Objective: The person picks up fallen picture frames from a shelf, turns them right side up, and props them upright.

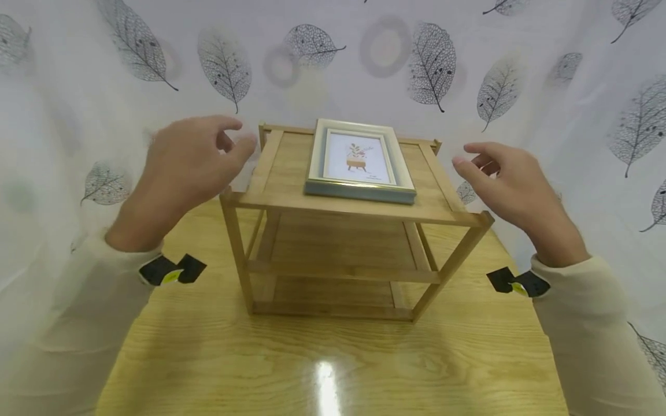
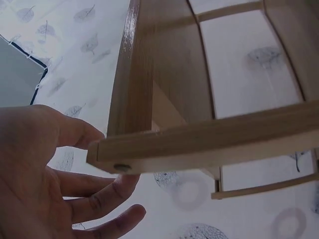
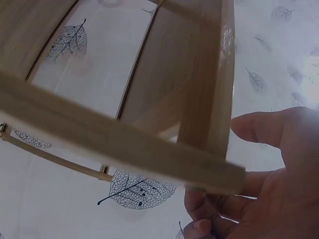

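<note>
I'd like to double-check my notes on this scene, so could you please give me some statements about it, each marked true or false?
1. The picture frame lies on the top tier of the wooden shelf unit. True.
2. The picture frame stands upright. False: it lies face up.
3. The left hand and right hand are at opposite sides of the shelf unit. True.
4. Both hands grip the picture frame. False: neither touches it.
5. The pale backdrop has leaf prints. True.
</note>
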Demonstrator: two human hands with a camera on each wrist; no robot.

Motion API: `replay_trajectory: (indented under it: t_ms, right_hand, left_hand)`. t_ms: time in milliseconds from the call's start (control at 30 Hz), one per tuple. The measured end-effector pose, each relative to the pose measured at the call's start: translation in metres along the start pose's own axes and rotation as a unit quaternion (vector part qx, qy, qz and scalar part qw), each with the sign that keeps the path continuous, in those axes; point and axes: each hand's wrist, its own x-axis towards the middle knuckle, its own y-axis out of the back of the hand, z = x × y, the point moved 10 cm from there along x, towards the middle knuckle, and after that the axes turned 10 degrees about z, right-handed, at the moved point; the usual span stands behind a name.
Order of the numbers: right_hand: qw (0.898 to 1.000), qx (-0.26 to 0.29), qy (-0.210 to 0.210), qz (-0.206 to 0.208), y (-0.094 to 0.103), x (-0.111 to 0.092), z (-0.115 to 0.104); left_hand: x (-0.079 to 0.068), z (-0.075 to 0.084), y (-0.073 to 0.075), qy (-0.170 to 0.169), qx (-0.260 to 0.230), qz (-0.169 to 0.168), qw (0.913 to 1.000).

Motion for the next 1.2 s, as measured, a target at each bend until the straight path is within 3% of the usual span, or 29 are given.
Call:
replay_trajectory:
  t_ms: [167,333,467,667,1200]
  right_hand:
    - [0.999,0.010,-0.016,-0.033,-0.012,0.006,-0.016]
    - [0.998,-0.007,0.014,-0.059,-0.029,0.010,-0.037]
    - [0.996,-0.015,0.029,-0.081,-0.043,0.010,-0.046]
    - [0.995,-0.019,0.032,-0.090,-0.054,0.011,-0.053]
    - [0.996,-0.022,0.047,-0.075,-0.060,0.011,-0.060]
  left_hand:
    - [0.004,0.020,-0.009,-0.024,0.023,-0.018,0.9993]
    - [0.006,0.040,-0.018,-0.059,0.043,-0.020,0.9972]
    - [0.007,0.052,-0.031,-0.073,0.031,-0.047,0.9957]
    - [0.009,0.060,-0.050,-0.077,0.024,-0.101,0.9916]
    - [0.011,0.065,-0.068,-0.077,0.004,-0.139,0.9873]
